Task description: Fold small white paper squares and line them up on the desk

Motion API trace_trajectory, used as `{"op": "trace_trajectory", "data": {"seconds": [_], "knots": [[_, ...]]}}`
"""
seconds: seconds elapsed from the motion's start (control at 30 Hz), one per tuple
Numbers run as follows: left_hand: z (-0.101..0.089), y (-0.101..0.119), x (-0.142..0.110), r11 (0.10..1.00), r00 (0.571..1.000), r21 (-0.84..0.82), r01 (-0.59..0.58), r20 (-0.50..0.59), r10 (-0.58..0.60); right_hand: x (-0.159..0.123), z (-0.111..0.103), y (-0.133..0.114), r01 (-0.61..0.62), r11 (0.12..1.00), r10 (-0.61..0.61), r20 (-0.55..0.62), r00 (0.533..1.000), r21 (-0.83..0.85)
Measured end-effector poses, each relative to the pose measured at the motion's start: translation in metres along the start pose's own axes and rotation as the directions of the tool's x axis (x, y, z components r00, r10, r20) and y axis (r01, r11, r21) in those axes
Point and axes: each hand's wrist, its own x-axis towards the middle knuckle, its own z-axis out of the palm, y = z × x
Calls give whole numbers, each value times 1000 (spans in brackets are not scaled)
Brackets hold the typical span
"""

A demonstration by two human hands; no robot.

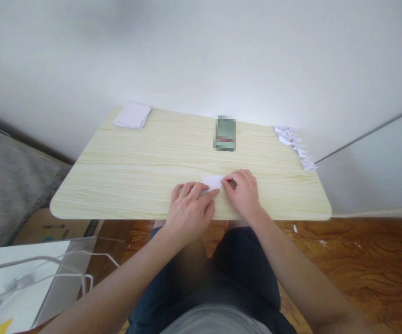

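A white paper [214, 181] lies near the middle of the desk's [117, 185] near edge; the right hand [243, 191] pinches its right end, the left hand's [189, 206] spread fingers rest on it. Folded pieces [300, 152] line the far right corner.

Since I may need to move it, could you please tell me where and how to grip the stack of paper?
Probably pinch the stack of paper by its near edge, coming from the front: it lies flat, with the wall close behind, so that edge looks easiest to reach.
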Motion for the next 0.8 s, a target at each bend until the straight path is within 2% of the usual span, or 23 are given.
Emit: {"op": "trace_trajectory", "data": {"seconds": [0.33,0.53,0.8], "knots": [[1,-2,-4,999,1000,-40,13,-1,-13,-8,-3,4,23,1000,-23,-33,999,-7],[1,-6,-3,997,1000,-72,19,9,-19,-9,-4,3,52,999,-52,-11,999,8],[-5,-24,3,998,998,-61,-27,-53,24,-9,-5,3,60,998,-61,20,998,29]]}}
